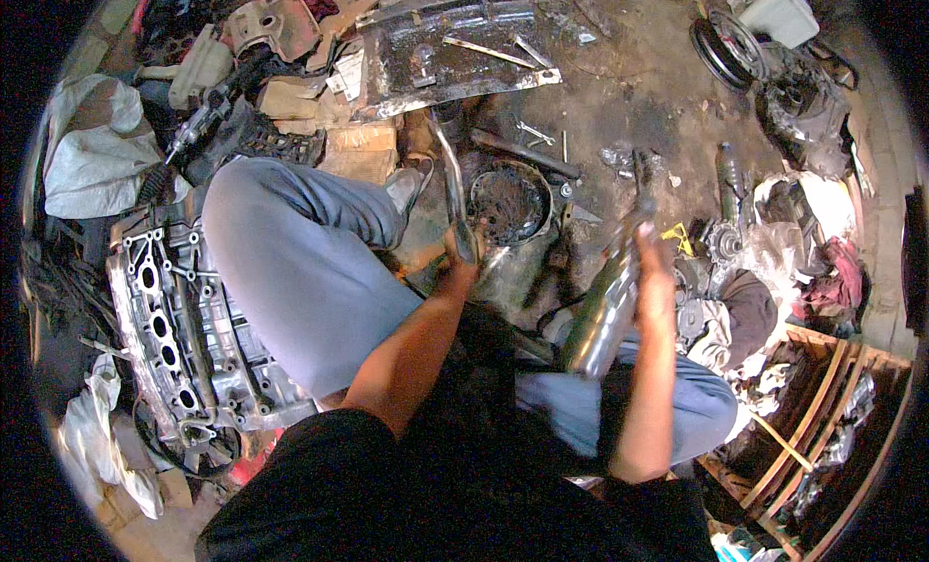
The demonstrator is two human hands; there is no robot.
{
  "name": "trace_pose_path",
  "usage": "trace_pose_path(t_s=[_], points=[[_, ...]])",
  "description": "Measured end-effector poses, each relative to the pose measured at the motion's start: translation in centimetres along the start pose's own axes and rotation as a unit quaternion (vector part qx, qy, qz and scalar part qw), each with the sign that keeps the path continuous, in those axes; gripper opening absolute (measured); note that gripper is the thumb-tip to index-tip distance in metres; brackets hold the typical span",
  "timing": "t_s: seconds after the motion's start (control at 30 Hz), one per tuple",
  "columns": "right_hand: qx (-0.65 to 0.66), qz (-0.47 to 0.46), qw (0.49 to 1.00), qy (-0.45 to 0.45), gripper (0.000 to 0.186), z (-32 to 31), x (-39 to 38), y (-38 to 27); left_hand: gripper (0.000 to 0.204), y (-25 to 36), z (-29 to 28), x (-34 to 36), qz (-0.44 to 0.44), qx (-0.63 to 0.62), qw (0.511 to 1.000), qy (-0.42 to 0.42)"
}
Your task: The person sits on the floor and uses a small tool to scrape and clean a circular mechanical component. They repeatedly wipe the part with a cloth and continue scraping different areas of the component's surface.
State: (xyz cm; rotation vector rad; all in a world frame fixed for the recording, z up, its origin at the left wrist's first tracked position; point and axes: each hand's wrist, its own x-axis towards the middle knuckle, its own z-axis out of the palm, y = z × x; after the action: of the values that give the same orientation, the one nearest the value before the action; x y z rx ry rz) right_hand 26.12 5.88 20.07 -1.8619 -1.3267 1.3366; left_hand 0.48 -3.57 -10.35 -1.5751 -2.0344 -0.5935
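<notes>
My left hand [463, 247] grips the lower end of a thin curved metal pipe [450, 175] that rises away toward a greasy metal tray. My right hand [650, 262] wraps around a shiny silver cylinder [602, 315], like an exhaust muffler, held tilted over my right knee. The two pieces look like parts of one exhaust, but I cannot tell whether they are joined. A round dark metal part [510, 202] lies on the oily floor just beyond both hands. I sit with my knees in blue trousers.
A grey engine cylinder head [179, 320] lies at my left. A greasy tray [455, 49] with wrenches sits ahead. Cardboard scraps, rags, a chain sprocket [721, 241], a wheel-like ring [724, 49] and wooden crates [823, 407] at the right crowd the dirt floor.
</notes>
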Motion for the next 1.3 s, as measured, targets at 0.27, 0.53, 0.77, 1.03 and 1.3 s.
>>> trace_pose_path(t_s=[0.27, 0.53, 0.77, 1.03, 1.3], points=[[-0.090, 0.091, 0.961, -0.244, 0.076, 10.1, -1.3, 4.1, 0.050, -0.4, -2.9, 3.8, -0.090, -0.438, 0.888, -0.104], [-0.063, -0.044, 0.963, -0.258, 0.061, 12.5, 1.4, 7.3, 0.056, 0.3, -1.1, 2.3, -0.157, -0.369, 0.908, -0.124], [-0.152, 0.003, 0.938, -0.311, 0.063, 11.8, 1.7, 7.5, 0.039, 1.0, 1.6, 2.3, -0.380, -0.465, 0.786, -0.148], [-0.180, -0.093, 0.907, -0.369, 0.036, 11.3, 1.7, 6.7, 0.036, 1.4, -2.5, 6.8, -0.438, -0.599, 0.644, -0.185], [-0.118, -0.066, 0.936, -0.326, 0.049, 11.1, 2.3, 7.1, 0.035, 0.8, -3.5, 7.3, -0.410, -0.523, 0.700, -0.263]])
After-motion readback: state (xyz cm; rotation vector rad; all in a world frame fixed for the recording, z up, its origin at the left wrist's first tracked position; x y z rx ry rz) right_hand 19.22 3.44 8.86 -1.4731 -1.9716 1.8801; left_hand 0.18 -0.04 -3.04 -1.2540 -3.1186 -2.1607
